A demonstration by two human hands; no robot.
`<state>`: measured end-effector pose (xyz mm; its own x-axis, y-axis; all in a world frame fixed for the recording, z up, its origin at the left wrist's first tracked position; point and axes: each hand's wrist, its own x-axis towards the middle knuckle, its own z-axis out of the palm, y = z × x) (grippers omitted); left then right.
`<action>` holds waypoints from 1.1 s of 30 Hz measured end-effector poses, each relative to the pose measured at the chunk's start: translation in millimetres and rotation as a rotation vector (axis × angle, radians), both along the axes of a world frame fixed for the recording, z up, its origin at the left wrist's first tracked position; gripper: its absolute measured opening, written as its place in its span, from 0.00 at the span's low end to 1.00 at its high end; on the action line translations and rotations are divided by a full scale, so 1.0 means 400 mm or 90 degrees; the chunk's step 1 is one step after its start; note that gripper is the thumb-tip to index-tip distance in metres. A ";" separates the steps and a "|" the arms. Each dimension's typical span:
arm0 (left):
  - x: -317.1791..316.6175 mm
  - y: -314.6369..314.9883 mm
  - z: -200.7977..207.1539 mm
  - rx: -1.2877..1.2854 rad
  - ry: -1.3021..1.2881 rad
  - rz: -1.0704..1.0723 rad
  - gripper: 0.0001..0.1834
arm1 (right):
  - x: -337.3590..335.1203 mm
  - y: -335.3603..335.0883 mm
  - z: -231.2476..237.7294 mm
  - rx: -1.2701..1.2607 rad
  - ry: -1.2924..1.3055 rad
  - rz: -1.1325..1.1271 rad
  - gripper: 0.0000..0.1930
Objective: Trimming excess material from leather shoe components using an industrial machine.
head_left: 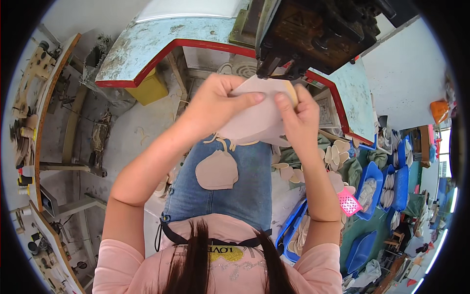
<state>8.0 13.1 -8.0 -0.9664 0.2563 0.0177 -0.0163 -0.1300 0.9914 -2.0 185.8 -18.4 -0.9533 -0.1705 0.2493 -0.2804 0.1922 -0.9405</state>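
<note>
A pale pinkish-beige shoe piece (254, 113), cut from sheet material with a curved lower edge, is up at the working end of a dark machine head (318, 41). My left hand (223, 100) grips its left side, thumb lying on top and fingers curled behind. At its right edge, my right hand (299, 112) pinches it near a yellowish strip, thumb on the face. Where the piece meets the machine is partly hidden. Another rounded beige piece (217, 171) lies on my lap, on blue denim, with thin pale strips near its top.
A worn light-blue table (161, 36) with a red edge curves around the machine. Below it stands a yellow bin (148, 88). To my right are blue baskets (369, 183), a pink basket (348, 202) and stacked pale pieces (337, 153). A wooden-edged bench (46, 122) runs along the left.
</note>
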 end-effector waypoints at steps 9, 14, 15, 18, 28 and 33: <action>0.022 -0.044 0.022 0.089 -0.129 -0.034 0.12 | -0.015 0.154 -0.062 0.044 -0.297 0.359 0.12; 0.047 -0.003 -0.008 0.211 -0.126 -0.007 0.11 | -0.038 0.225 0.016 -0.016 -0.195 0.148 0.09; 0.050 -0.002 -0.013 0.211 -0.126 -0.008 0.11 | -0.044 0.220 0.034 -0.016 -0.194 0.147 0.09; 0.061 -0.006 -0.027 0.232 -0.118 0.020 0.11 | -0.069 0.193 0.078 0.001 -0.161 0.074 0.09; 0.103 0.002 -0.074 0.249 -0.139 0.041 0.10 | -0.185 0.114 0.159 0.119 0.160 0.153 0.07; 0.106 0.019 -0.076 0.307 -0.151 0.020 0.10 | -0.230 0.085 0.168 0.110 0.174 0.144 0.07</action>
<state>50.2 20.7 -38.6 -0.9653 0.2441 -0.0930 -0.2210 -0.5738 0.7886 -93.8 219.6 48.9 -0.7888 -0.4307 0.4385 -0.5701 0.2460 -0.7839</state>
